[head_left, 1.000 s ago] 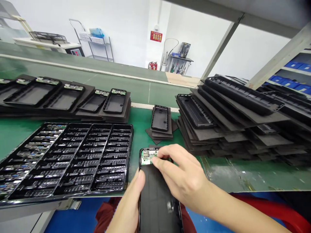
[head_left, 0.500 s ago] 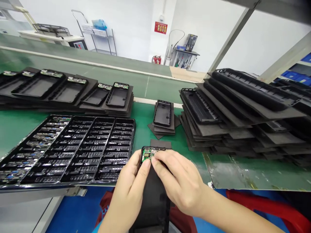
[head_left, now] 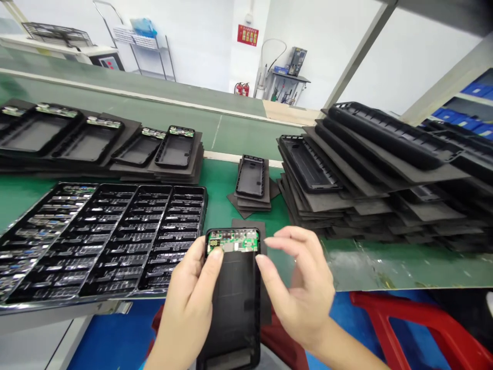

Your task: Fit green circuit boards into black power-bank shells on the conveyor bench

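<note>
White wall (head_left: 200, 46), blue floor (head_left: 103, 336)

- Left hand (head_left: 192, 293), just left of the lower centre of the frame: bare, with slim fingers and a rounded thumb tip
- Right hand (head_left: 300, 288), right of the lower centre: bare too, fingers narrowing to rounded tips
- Right forearm (head_left: 346, 344), at the bottom edge: bare and slender
- Dark red cloth (head_left: 290, 347) over the lap, bottom centre
- Pale grey cloth (head_left: 271, 359) beside the red, at the bottom edge, garment unclear
</note>
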A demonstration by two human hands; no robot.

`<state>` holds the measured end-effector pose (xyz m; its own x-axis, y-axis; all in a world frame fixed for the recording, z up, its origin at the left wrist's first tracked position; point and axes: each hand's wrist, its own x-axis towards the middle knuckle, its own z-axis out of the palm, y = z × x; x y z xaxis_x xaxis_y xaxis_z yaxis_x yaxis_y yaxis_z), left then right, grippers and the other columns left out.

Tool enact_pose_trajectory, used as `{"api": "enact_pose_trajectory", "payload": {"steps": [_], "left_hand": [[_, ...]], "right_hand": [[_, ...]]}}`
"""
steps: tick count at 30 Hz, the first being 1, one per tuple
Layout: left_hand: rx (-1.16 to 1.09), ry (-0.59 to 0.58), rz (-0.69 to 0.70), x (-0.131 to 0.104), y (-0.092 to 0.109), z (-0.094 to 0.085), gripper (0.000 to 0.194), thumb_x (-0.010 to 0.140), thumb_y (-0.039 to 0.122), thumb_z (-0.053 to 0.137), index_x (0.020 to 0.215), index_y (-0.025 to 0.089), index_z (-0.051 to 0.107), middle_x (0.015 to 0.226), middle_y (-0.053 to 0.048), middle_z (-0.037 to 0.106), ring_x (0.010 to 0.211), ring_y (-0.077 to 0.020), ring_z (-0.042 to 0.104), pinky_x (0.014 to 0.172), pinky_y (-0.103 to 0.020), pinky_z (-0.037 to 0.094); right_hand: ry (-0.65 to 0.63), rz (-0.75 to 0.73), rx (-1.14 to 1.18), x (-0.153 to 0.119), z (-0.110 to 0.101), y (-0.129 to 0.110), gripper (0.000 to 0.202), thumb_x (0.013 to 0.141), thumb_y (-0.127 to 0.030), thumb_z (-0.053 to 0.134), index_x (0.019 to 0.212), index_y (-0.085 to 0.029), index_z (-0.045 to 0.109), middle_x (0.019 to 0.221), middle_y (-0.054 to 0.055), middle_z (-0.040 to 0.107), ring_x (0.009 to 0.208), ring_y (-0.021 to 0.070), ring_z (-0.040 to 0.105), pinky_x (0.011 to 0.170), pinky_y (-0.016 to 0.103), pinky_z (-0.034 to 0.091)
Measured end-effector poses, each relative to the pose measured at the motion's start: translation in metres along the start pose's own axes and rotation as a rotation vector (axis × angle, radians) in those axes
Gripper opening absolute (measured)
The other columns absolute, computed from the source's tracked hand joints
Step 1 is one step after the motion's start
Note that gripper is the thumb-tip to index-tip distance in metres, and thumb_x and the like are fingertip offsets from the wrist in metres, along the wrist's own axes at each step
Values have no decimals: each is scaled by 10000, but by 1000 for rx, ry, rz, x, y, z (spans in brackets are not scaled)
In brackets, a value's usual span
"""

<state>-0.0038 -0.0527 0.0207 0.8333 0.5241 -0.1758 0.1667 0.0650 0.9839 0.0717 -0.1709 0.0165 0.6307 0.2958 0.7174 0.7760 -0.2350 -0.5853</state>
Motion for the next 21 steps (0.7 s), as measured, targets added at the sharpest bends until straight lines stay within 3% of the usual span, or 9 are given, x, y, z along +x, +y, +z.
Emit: {"api": "enact_pose_trajectory", "payload": {"steps": [4, 7, 11, 21], "left_hand": [[-85, -2, -40, 1, -3, 0, 337, 841, 434, 505, 1107, 233, 560, 1134, -27, 621, 1007, -199, 567, 725, -229, 467], [-74, 12, -31, 0, -8, 0, 352, 825, 443, 527, 1112, 245, 568, 1132, -17, 630, 1013, -208, 568, 746, -235, 472], [-20, 50, -16, -2, -13, 0, 364, 812, 456, 540, 1104, 243, 577, 1118, -8, 640, 1014, -214, 568, 727, -227, 479], [-10, 73, -10, -4, -15, 4, 342, 849, 427, 509, 1139, 252, 550, 1119, 17, 630, 1023, -183, 557, 774, -228, 450]], "right_hand": [[-103, 553, 396, -5, 9, -1, 223, 749, -229, 612, 960, -161, 586, 798, 48, 633, 700, 160, 604, 596, 279, 521], [-131, 740, 607, -4, 16, -4, 125, 762, -277, 599, 809, -161, 594, 705, 20, 613, 662, 142, 580, 595, 261, 495], [-79, 833, 721, -3, 19, -8, 155, 727, -306, 627, 734, -168, 558, 654, -9, 558, 632, 125, 528, 590, 249, 462], [-88, 914, 766, -3, 24, -10, 215, 704, -327, 644, 693, -181, 487, 619, -35, 486, 576, 102, 433, 548, 231, 390]]}}
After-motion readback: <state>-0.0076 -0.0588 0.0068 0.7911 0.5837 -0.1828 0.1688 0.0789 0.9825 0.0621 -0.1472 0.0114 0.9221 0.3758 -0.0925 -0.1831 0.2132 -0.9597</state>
